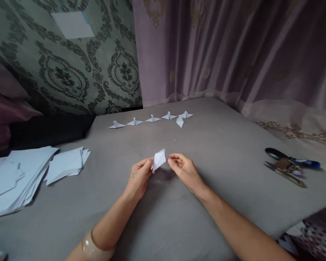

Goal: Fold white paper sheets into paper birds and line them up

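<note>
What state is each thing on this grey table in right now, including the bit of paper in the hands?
Folded paper piece: partly folded, pinched between both hands above the table.
Left hand: closed on the piece.
Right hand: closed on the piece.
Paper birds: finished, in a row.
Paper sheets: flat, loosely stacked.
Scissors: lying on the table; open or shut unclear.

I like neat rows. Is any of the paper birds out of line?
Yes. Five birds stand in a row at the far edge, but one bird lies just in front of the right end, tipped over and out of line.
</note>
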Demonstrator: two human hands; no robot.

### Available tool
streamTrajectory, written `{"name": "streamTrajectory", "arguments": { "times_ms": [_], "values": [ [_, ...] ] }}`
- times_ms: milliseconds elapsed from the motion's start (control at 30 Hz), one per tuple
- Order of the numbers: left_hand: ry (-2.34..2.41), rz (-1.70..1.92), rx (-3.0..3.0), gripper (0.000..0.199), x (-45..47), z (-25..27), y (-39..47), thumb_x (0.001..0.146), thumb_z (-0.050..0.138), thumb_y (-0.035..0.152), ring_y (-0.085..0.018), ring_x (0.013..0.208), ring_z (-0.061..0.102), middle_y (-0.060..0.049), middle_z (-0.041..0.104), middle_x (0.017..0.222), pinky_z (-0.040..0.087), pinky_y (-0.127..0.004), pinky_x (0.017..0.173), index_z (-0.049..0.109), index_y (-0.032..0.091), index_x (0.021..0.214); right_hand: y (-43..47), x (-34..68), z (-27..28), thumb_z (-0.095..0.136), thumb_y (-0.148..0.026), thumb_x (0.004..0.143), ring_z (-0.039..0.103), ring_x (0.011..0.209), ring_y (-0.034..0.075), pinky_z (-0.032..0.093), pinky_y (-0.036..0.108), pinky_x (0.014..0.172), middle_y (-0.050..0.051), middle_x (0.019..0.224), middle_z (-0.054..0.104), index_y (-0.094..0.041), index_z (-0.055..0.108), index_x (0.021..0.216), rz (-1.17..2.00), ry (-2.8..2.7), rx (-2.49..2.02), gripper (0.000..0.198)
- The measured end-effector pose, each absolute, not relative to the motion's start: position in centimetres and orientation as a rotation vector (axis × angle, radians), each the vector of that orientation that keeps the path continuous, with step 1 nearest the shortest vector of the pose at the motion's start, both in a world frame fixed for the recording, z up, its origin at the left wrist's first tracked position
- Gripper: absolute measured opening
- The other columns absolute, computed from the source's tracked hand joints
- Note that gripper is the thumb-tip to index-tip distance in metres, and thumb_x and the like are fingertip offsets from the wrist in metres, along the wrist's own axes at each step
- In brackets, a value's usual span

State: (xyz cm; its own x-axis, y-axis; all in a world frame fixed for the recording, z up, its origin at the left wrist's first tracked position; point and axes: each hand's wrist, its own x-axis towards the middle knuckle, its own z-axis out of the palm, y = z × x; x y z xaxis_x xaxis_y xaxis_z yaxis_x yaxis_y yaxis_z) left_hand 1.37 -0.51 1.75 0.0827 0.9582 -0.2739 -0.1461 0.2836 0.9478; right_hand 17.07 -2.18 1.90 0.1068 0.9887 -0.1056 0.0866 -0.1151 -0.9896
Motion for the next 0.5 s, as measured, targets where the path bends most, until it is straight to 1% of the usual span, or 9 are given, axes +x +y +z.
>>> {"name": "streamTrajectory", "arguments": {
  "times_ms": [67,133,233,333,433,500],
  "values": [
    [1.116,1.036,0.890,0.019,1.8,1.7,-0.8,0.073,0.059,0.029,-0.010,0.059,0.051,-0.001,0.060,0.064,0.039,-0.020,0.055,0.070,0.013,0.072,-2.3,16.9,2.3,0.063,-0.038,0.077,0.065,0.088,0.018,0.051,0.030,0.076,0.010,0.093,0.070,-0.014,0.062,0.101,1.407,-1.047,-1.297,0.034],
    [1.104,0.994,0.918,0.022,2.0,1.9,-1.1,0.074,0.059,0.031,-0.011,0.061,0.053,-0.002,0.062,0.066,0.040,-0.020,0.056,0.071,0.013,0.075,-2.5,16.8,2.6,0.064,-0.042,0.076,0.065,0.082,0.017,0.049,0.028,0.073,0.008,0.088,0.070,-0.014,0.064,0.096,1.511,-0.987,-1.224,0.034],
    [1.115,0.959,0.951,0.028,2.0,2.2,-1.3,0.075,0.061,0.037,-0.012,0.064,0.056,-0.003,0.066,0.071,0.043,-0.022,0.060,0.071,0.013,0.084,-2.5,16.9,2.5,0.066,-0.044,0.074,0.062,0.072,0.013,0.047,0.026,0.068,0.005,0.079,0.069,-0.014,0.066,0.086,1.479,-0.980,-1.226,0.032],
    [1.153,0.991,0.940,0.035,1.8,2.4,-1.2,0.069,0.070,0.039,-0.013,0.069,0.060,-0.004,0.069,0.080,0.045,-0.023,0.064,0.068,0.015,0.093,-2.4,17.3,1.8,0.064,-0.042,0.076,0.059,0.065,0.011,0.045,0.024,0.064,0.001,0.071,0.066,-0.014,0.067,0.083,1.476,-1.081,-1.255,0.029],
    [1.228,0.976,0.977,0.035,1.7,2.1,-1.0,0.063,0.075,0.036,-0.013,0.066,0.061,-0.004,0.070,0.078,0.047,-0.024,0.064,0.067,0.014,0.089,-2.2,17.5,1.1,0.058,-0.040,0.081,0.058,0.060,0.011,0.045,0.023,0.059,0.000,0.066,0.063,-0.015,0.068,0.085,1.421,-1.249,-1.317,0.027],
    [1.275,0.954,1.070,0.029,1.6,1.8,-0.9,0.066,0.072,0.035,-0.014,0.065,0.061,-0.005,0.070,0.075,0.047,-0.025,0.063,0.067,0.013,0.085,-2.1,17.4,0.8,0.056,-0.035,0.082,0.060,0.062,0.012,0.045,0.024,0.060,0.001,0.069,0.065,-0.016,0.066,0.093,1.293,-1.333,-1.392,0.025]
  ]
}}
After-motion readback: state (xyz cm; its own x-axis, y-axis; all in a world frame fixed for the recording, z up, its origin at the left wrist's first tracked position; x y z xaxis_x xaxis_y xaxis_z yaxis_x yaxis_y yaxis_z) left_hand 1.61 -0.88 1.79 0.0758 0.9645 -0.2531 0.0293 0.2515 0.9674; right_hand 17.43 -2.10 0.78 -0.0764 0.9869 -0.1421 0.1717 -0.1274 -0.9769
